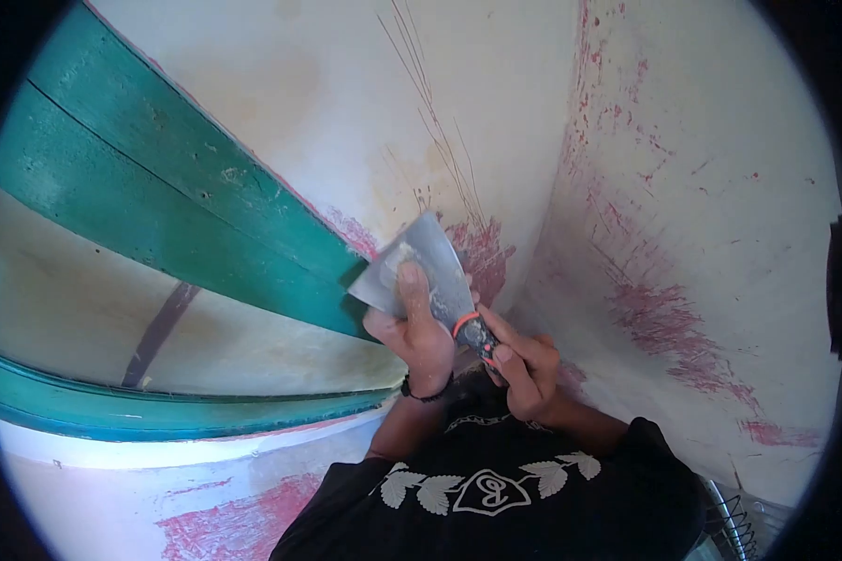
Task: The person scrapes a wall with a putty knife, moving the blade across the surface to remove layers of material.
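A wide putty knife (444, 262) with a grey metal blade and a black and orange handle is held up in front of my chest. My right hand (530, 366) is closed around its handle. The thumb of my left hand (421, 337) lies on the face of the blade, which has pale smears of filler on it. Most of that hand's fingers are hidden behind the blade. A dark bracelet (426, 391) circles my left wrist. Just beyond the knife is a pale wall (346, 103) with a scraped reddish patch (485, 251).
A green-painted wooden frame (192, 201) runs along the left, with a second green strip (159, 416) below it. The right wall (702, 215) meets the other in a corner and bears reddish scrapes. A metal coil or rack (734, 524) shows at lower right.
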The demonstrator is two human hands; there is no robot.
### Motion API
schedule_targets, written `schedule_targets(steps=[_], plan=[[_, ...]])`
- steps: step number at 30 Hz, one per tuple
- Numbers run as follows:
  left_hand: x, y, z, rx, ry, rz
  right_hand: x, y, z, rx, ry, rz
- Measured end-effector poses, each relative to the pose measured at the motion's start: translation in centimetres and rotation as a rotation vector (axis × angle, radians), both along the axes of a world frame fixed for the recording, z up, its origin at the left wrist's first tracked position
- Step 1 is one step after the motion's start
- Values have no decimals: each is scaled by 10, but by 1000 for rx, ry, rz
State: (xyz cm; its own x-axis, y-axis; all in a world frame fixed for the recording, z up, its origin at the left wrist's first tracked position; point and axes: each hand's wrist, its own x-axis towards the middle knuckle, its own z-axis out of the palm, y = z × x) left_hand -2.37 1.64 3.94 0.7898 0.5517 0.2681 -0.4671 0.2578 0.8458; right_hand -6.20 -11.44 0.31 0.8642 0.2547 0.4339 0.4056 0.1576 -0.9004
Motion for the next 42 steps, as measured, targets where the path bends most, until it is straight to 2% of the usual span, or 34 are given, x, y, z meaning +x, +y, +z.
schedule_targets(steps=[2, 9, 14, 24, 27, 30, 33, 42], plan=[[-6, -4, -12, -25, 54, 19, -5, -2, -11, -15, 16, 6], [2, -1, 12, -22, -2, -9, 3, 2, 4, 34, -8, 19], [-8, -7, 2, -41, 119, -8, -4, -6, -6, -43, 34, 32], [-4, -7, -10, -40, 68, -24, -9, -6, -5, -30, 54, 20], [-2, -12, 9, -22, 77, -12, 0, -5, -2, -7, -18, 10], [20, 0, 9, 137, -63, 135, 10, -2, 12, 26, -58, 3], [9, -10, 26, -10, -50, 14, 7, -12, 25, -20, -25, 41], [-4, -29, -75, -140, 105, -42, -3, -43, -40, -166, -1, -16]])
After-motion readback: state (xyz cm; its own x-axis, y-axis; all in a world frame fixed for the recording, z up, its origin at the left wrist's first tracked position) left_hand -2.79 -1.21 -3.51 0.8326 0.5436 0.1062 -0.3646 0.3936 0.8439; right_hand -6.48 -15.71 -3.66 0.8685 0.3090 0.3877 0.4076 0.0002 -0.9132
